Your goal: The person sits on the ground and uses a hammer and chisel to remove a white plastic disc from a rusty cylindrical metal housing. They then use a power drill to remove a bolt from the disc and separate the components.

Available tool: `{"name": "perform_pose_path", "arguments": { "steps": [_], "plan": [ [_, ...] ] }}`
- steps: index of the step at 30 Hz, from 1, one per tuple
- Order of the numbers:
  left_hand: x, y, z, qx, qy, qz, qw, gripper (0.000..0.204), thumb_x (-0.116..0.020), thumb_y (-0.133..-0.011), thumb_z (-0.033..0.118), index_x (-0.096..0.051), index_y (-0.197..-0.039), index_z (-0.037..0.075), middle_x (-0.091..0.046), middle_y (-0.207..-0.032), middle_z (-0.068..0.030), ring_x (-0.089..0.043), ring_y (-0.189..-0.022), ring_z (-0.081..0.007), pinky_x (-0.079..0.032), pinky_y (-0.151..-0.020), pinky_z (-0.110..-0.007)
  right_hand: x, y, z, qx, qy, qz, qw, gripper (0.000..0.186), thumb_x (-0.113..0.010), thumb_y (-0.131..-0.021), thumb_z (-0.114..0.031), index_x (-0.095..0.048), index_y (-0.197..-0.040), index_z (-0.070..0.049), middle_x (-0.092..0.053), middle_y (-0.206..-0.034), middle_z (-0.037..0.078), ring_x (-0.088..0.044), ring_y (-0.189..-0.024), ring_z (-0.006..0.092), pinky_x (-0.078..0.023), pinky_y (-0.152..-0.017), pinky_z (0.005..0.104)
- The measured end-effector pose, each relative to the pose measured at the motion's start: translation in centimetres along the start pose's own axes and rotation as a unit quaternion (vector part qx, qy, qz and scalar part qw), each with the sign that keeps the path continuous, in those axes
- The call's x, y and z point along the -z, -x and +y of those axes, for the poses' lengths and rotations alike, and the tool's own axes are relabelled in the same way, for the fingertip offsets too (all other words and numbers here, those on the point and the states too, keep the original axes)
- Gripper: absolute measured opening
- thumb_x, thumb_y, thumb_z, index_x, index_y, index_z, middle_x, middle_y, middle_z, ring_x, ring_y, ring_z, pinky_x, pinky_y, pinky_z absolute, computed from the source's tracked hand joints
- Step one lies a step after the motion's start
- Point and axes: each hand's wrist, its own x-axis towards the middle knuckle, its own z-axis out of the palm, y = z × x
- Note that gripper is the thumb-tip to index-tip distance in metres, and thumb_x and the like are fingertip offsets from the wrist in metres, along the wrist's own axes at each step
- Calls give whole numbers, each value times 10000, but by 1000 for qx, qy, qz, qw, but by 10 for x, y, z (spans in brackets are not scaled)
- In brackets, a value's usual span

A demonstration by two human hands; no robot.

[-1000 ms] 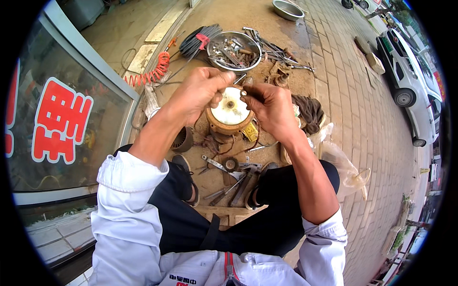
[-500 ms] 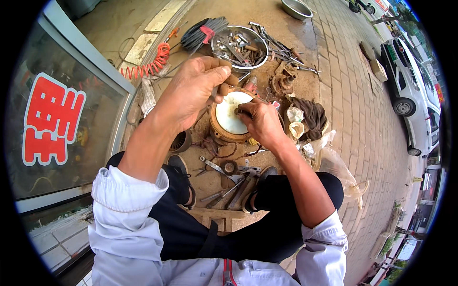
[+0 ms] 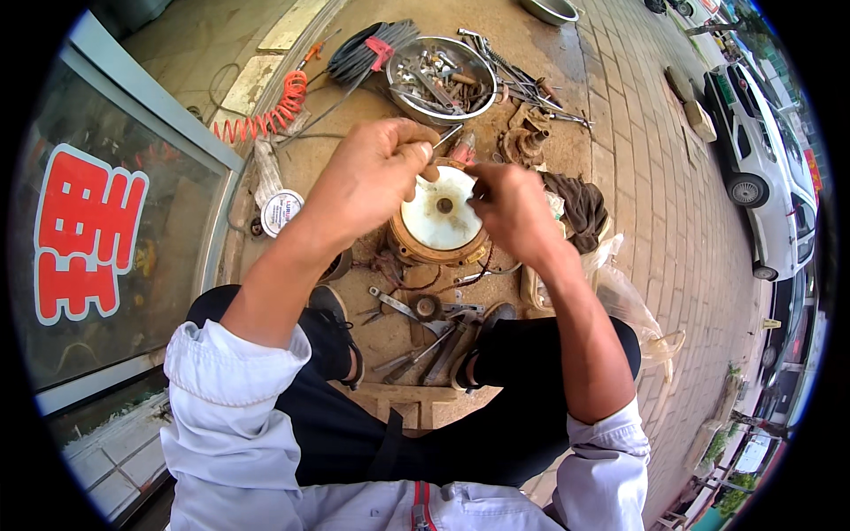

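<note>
Between my knees stands a round motor-like housing with a rusty brown rim (image 3: 401,239). A stained white disc (image 3: 430,232) covers its top, and a dark round shaft end or hole (image 3: 444,205) shows at the centre. Over the disc's upper left edge is my left hand (image 3: 382,168), thumb and fingers pinched together. Whatever is in that pinch is hidden. My right hand (image 3: 515,211) hovers by the disc's right edge, its fingers curled closed. Something dark may be at the fingertips, too small to name.
Beyond the housing sits a metal basin (image 3: 485,104) of small parts, beside loose tools (image 3: 522,80) and a coiled black hose (image 3: 367,55). Wrenches and a hammer-like tool (image 3: 441,354) lie between my feet. A dark rag (image 3: 580,212) is at right, a glass door (image 3: 106,195) at left.
My right hand has lifted off the disc's centre and moved up and right, uncovering the dark round centre. My left hand has shifted slightly, still pinched.
</note>
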Motion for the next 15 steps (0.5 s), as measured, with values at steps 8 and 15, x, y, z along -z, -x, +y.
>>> {"name": "perform_pose_path", "arguments": {
  "steps": [8, 15],
  "plan": [
    [-13, 0, 1, 62, 70, -39, 995, 187, -657, -1003, 155, -670, -1080, -14, -679, -864, -19, -570, -684, -67, -433, -567, -219, 18, 6, -31, 14, -370, 36, 928, 255, -779, -854, 4, -723, -1095, 69, -725, -898, 83, -668, -758, 106, -542, -686, 255],
    [-17, -3, -13, 76, 111, -77, 988, 228, -590, -1027, 177, -663, -1119, -19, -684, -927, -40, -602, -701, -86, -432, -559, -222, 15, 11, -22, 49, -203, 74, 975, 287, -799, -812, -62, -773, -1095, -20, -704, -902, 124, -660, -807, 208, -533, -737, 329]
  ]
}}
